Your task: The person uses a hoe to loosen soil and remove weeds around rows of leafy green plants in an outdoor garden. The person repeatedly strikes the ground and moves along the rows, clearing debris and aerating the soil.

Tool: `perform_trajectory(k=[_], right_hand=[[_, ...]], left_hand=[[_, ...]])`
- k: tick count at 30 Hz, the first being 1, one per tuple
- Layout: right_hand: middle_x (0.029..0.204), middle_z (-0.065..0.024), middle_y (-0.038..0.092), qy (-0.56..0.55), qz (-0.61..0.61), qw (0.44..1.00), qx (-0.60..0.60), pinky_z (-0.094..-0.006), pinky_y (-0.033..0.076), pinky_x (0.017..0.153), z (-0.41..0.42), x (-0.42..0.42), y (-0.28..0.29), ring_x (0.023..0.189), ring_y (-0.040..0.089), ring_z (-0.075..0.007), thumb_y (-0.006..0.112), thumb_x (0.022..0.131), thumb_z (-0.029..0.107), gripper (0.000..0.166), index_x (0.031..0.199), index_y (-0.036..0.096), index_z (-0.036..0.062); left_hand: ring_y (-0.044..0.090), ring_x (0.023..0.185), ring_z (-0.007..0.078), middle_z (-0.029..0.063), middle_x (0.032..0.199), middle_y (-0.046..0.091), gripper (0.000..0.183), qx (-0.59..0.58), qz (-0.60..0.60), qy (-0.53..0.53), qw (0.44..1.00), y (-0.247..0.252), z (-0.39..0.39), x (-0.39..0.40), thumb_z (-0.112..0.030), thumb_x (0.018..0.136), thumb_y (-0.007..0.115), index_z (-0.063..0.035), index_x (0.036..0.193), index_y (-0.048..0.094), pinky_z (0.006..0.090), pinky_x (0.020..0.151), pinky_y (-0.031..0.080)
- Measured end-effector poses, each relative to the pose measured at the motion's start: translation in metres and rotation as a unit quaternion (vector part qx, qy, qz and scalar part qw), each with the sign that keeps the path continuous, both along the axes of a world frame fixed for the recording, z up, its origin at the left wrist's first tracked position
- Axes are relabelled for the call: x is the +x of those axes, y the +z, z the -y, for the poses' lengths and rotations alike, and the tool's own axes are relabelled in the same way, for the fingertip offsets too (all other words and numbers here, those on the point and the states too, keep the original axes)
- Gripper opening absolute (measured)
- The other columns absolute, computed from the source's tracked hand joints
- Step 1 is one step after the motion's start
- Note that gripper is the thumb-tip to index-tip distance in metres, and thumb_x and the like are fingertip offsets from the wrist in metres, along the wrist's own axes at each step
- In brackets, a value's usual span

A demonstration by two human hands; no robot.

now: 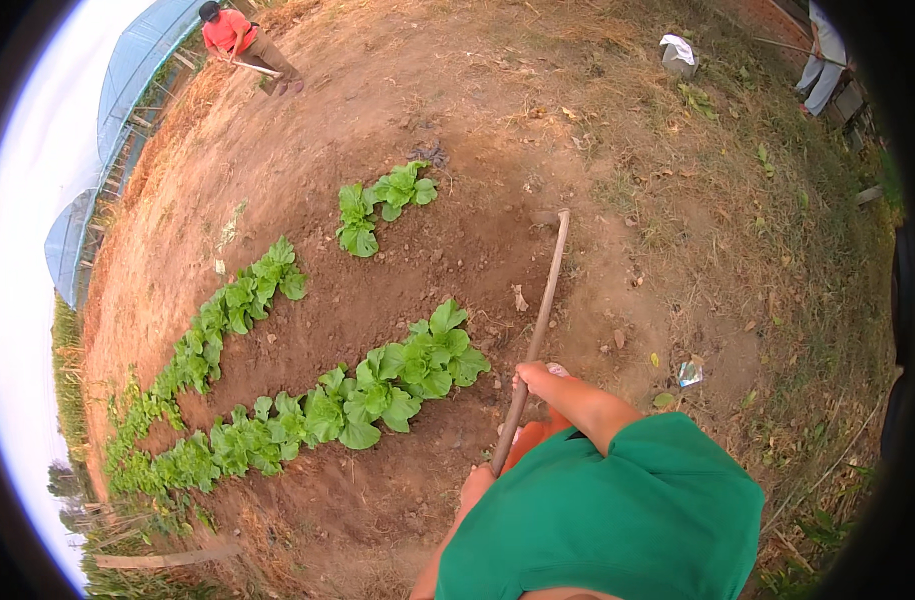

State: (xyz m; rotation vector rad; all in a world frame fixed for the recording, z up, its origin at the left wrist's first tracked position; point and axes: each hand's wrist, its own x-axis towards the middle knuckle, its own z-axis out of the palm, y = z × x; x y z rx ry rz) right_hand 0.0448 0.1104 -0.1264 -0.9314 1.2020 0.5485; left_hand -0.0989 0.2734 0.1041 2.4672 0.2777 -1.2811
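My right hand (530, 375) is closed around the middle of a long wooden handle. Nearer my body, my left hand (478, 478) grips the same handle close to its lower end. The handle belongs to what looks like a hoe (547, 296), slanting up across the picture; its far end (549, 217) rests at the brown soil, and the blade is hard to make out. Left of the handle grows a row of leafy green vegetables (382, 382). A second row (236, 304) runs farther left, and a small clump (390, 196) stands beyond.
A person in a red top (228, 34) holds a long-handled tool at upper left, beside blue netting (138, 67). Another person in light clothing (829, 56) holds a pole at upper right. A pail with white cloth (678, 56) and a crumpled wrapper (691, 373) lie on the ground.
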Motion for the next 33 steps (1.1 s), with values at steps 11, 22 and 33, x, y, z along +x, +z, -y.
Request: perform_trajectory(k=[11, 22, 33], right_hand=[[0.056, -0.0103, 0.046, -0.024, 0.021, 0.998, 0.050, -0.0399, 0.043, 0.039, -0.015, -0.027, -0.015, 0.043, 0.046, -0.0231, 0.053, 0.083, 0.014, 0.015, 0.086, 0.045, 0.0018], [0.056, -0.0059, 0.047, -0.027, 0.246, 0.957, -0.150, -0.0302, 0.042, 0.035, 0.035, 0.099, 0.055, 0.040, 0.047, -0.0151, 0.056, 0.083, 0.017, 0.023, 0.085, 0.038, 0.0023], [0.056, -0.0090, 0.049, 0.220, 0.042, 0.970, -0.095, -0.0407, 0.046, 0.043, 0.029, 0.013, -0.050, 0.048, 0.052, -0.0235, 0.054, 0.084, 0.013, 0.015, 0.076, 0.049, 0.0023]], left_hand=[[0.062, 0.080, 0.0387, 0.0239, 0.081, 0.062, 0.030, 0.056, -0.007, 0.071, 0.996, -0.009, -0.048, -0.104, -0.032, 0.081, 0.052, -0.0040, 0.093, 0.052, 0.0472, 0.069, 0.049], [0.061, 0.068, 0.0389, 0.0210, 0.068, 0.061, 0.025, -0.066, 0.273, 0.055, 0.958, -0.090, 0.051, 0.058, -0.024, 0.079, 0.058, -0.0014, 0.084, 0.048, 0.0465, 0.063, 0.049], [0.062, 0.084, 0.0351, 0.0220, 0.084, 0.062, 0.024, -0.119, 0.081, 0.139, 0.980, -0.100, 0.059, 0.020, -0.018, 0.076, 0.059, -0.0001, 0.091, 0.057, 0.0447, 0.075, 0.049]])
